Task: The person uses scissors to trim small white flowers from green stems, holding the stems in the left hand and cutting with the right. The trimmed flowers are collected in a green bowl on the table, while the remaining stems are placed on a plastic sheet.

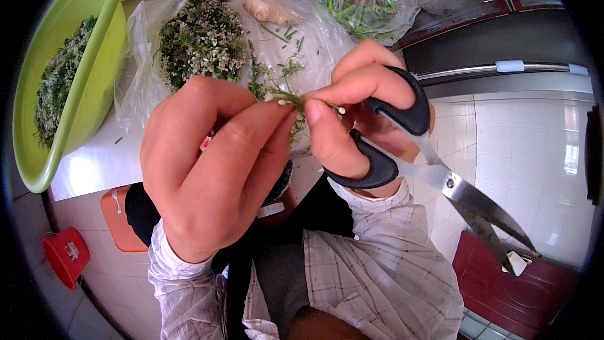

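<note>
Between the fingertips of my left hand [212,160] and my right hand [358,104] is a small green sprig with white buds [295,100], pinched from both sides. My right hand also carries a pair of scissors [448,182]; its thumb and a finger pass through the black handle loops. The metal blades point down and right, slightly apart. Behind my hands, a clear plastic bag [321,33] is spread on the table, bearing a heap of white-budded flower stalks [203,38]. Cut green bits [292,40] and a piece of ginger root [269,9] lie on it too.
A green plastic basin [106,71] with more flower heads [66,82] stands at the left. Green and red peppers fill a knotted plastic bag [349,0] at the back. Two plates of food are at the top edge. A red bucket [68,257] and an orange stool [122,219] are below.
</note>
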{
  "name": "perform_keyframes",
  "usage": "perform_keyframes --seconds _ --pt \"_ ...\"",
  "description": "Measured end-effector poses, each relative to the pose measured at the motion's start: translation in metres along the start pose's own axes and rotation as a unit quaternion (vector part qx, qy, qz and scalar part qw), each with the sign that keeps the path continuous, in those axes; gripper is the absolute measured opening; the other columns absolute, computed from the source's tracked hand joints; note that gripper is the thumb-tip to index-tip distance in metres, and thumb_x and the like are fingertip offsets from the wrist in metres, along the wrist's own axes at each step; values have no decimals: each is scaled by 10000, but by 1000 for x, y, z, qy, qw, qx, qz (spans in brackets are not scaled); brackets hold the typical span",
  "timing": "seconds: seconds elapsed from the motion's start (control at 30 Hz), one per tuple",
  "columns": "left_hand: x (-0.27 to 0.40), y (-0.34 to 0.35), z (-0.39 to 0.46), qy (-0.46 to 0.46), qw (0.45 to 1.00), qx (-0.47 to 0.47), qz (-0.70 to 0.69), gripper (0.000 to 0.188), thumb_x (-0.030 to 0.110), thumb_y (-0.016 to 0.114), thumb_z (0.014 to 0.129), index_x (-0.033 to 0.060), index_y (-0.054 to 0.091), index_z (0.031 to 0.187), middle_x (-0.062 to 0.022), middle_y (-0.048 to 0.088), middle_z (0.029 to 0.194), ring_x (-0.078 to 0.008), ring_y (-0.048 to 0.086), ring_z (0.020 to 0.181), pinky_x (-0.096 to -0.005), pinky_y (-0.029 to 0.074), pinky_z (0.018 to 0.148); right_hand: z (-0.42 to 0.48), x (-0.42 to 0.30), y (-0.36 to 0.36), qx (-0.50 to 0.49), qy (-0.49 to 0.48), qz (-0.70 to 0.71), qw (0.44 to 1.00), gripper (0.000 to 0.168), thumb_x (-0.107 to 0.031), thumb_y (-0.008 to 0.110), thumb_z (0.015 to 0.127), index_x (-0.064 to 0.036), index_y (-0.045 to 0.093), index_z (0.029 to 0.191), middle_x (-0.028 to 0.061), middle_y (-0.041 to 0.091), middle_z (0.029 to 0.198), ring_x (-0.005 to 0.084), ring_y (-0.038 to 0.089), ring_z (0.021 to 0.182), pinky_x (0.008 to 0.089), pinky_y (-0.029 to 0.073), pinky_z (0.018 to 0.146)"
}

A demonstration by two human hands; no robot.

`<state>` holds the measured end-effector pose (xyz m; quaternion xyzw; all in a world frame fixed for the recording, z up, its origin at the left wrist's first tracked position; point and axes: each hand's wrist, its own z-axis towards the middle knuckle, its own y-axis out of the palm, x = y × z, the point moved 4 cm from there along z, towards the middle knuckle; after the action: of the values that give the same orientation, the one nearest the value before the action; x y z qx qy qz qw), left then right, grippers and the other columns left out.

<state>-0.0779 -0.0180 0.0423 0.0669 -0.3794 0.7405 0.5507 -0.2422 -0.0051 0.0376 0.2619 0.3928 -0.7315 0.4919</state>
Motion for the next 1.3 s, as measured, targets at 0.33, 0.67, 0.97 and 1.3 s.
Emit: perform_keyframes --seconds 0.33,0.67,0.97,1.3 --pt "0 -6 1 -26 993 42 -104 156 1 730 713 -27 633 831 -111 554 785 -187 508 681 -263 370 541 2 15 -4 32 14 131 991 130 -22 722 724 -23 595 745 45 533 717 100 473 618 234 346 562" --pt "2 -5 0 -45 988 36 -140 147 -24 729 723 -24 639 839 -95 535 785 -179 483 684 -263 367 570 2 17 -5 40 20 162 986 127 -16 730 742 -27 604 742 42 555 717 95 490 603 229 355 544" --pt "1 4 -1 5 996 65 -62 238 -91 753 685 -25 696 906 -100 583 785 -174 532 665 -243 387 514 -2 5 0 35 64 130 989 136 -19 711 724 -19 584 773 59 504 749 116 454 681 238 329 631" --pt "-7 3 -1 -133 970 8 -201 105 -34 682 770 -28 636 863 -96 550 841 -170 504 752 -254 391 614 -5 4 3 34 86 105 990 130 -17 706 731 -18 584 774 55 493 757 118 453 668 239 336 620"
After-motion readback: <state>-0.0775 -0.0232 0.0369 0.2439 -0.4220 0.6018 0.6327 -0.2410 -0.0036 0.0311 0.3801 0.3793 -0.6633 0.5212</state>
